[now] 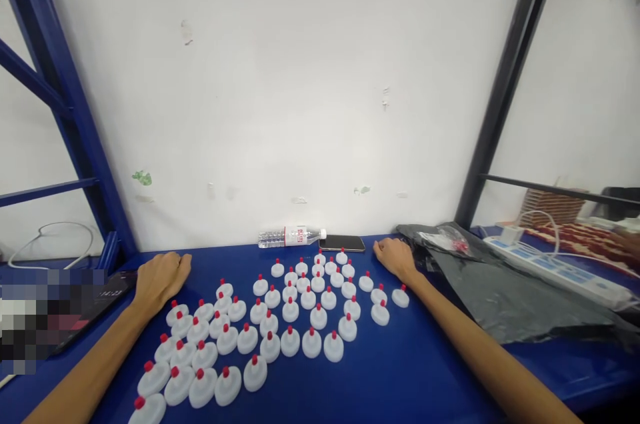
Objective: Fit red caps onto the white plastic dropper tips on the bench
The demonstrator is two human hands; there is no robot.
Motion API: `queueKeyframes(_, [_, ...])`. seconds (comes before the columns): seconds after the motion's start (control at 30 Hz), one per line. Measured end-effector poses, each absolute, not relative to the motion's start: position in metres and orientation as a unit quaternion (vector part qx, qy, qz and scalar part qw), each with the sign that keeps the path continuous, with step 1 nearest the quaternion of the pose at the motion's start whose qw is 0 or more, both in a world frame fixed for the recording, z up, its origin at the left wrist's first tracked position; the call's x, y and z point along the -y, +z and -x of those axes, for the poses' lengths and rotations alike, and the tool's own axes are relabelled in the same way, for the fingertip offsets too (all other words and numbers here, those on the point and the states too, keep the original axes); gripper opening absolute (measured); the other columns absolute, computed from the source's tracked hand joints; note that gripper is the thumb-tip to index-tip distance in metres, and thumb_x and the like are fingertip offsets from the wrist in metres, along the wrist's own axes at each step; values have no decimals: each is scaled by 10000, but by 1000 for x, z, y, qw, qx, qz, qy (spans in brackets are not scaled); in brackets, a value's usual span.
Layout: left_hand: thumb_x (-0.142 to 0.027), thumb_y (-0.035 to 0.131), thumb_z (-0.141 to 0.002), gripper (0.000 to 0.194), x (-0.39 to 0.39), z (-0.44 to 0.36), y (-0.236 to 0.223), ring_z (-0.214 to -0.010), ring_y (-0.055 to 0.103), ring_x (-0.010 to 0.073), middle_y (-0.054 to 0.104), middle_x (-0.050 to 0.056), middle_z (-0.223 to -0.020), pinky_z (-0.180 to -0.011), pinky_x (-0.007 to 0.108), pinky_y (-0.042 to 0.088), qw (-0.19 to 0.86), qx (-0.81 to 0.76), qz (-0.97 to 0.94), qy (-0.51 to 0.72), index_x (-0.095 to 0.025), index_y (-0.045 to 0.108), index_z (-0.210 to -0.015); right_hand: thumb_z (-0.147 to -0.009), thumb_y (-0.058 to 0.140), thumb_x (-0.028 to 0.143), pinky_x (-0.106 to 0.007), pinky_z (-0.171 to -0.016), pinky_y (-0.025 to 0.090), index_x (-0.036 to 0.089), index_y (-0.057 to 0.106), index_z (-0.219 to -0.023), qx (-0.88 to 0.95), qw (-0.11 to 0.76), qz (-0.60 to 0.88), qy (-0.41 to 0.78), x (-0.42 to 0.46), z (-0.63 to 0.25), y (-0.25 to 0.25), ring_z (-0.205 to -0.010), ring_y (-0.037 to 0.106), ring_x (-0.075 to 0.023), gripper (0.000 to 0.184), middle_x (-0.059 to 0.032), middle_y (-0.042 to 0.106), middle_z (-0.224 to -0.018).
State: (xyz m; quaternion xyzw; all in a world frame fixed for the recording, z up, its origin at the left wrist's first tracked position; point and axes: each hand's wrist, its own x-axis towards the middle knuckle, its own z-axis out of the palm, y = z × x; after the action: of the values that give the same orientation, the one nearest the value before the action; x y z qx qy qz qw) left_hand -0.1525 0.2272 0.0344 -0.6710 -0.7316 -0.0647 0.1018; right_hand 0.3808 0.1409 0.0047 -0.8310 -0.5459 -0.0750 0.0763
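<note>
My left hand (163,275) rests on the blue table, its fingers curled into a loose fist with nothing seen in them. Between my two arms stand several white round caps with small red tips (311,344), spread over the tabletop with the tips up. My right hand (395,257) lies on the table to the right of the caps, also closed, with no object showing in it. The nearest caps to it are those at the right edge of the group (400,297). Neither hand touches a cap.
A clear water bottle (293,237) lies by the wall, beside a dark phone (343,244). Grey plastic bags (500,297) and a white power strip (565,271) are on the right. A dark-screened device (95,311) sits left. Frame posts (505,84) rise at both sides.
</note>
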Motion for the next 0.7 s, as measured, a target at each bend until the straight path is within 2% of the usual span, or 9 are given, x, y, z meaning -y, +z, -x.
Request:
queueKeyframes(0.43, [-418,626,-979,336,-226,148,36,-1039,681,234,687,70,-1177,-894,440,577,118,711,693,-29,-151,655,-1182,-985,657,359,-446,-914,570,139,631,-1268,513,74,850,-93,-151,-385,-2,-1077,666,-246,360,-126,647,-1271])
queueKeyframes(0.7, [-426,621,-982,338,-241,154,31,-1027,683,224,692,83,-1165,-884,437,578,105,717,688,-17,-154,652,-1180,-984,658,358,-449,-908,573,138,625,-1278,483,107,864,-96,-161,-372,-2,-1078,666,-249,368,-126,645,-1272])
